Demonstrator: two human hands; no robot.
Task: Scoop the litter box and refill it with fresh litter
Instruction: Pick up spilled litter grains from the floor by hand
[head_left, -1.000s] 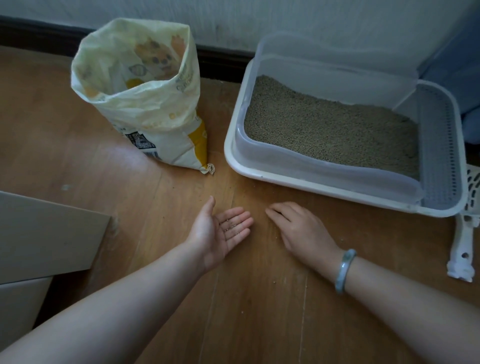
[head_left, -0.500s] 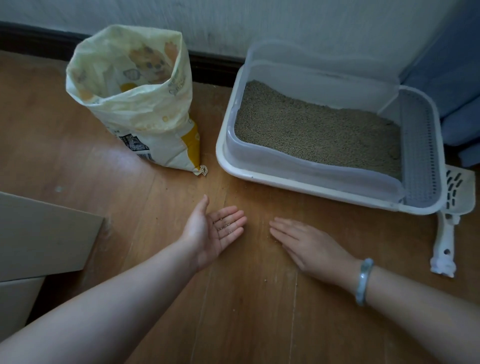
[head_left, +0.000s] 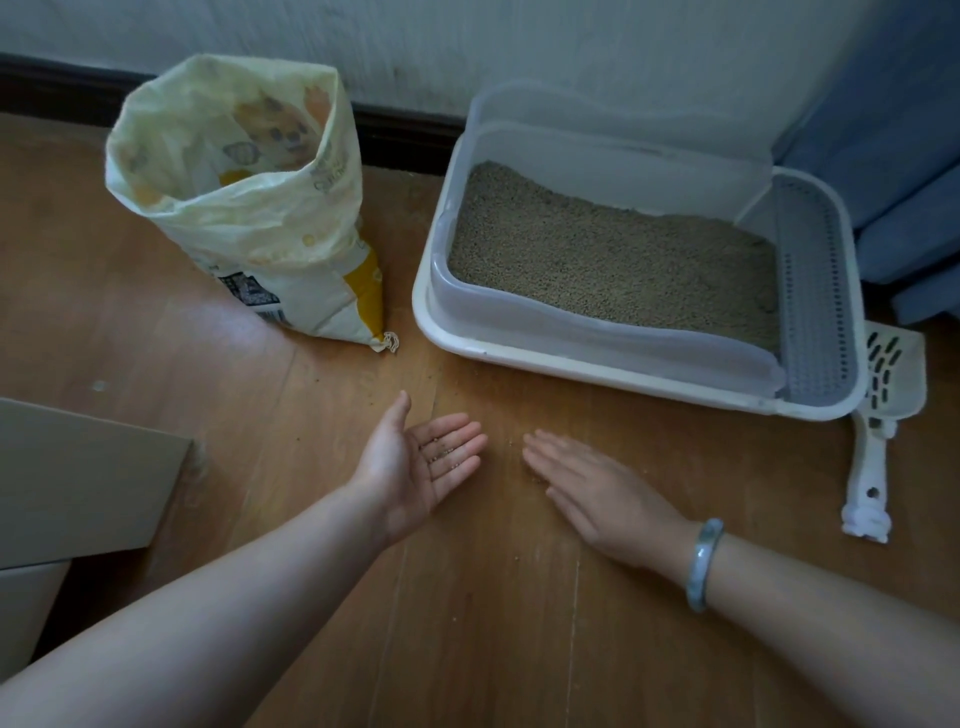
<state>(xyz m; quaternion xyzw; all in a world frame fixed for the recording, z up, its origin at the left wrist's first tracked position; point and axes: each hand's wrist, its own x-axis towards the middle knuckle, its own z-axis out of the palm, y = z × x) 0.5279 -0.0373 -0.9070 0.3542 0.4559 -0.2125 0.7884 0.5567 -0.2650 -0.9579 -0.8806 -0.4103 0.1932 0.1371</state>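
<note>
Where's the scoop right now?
Head view, far right: the white scoop lies on the floor beside the right end of the litter box, handle toward the person, well right of the right hand.

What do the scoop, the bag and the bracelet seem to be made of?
Scoop: white hard plastic, matte, with moulded slots.
Bag: probably plastic sacking, printed, faintly shiny, holding stiff creases.
Bracelet: smooth, glossy, pale green, perhaps jade or glass; I cannot tell which.

Wooden floor (head_left: 156, 364) with litter bag (head_left: 270, 218), litter box (head_left: 571, 364) and white scoop (head_left: 866, 467)
</note>
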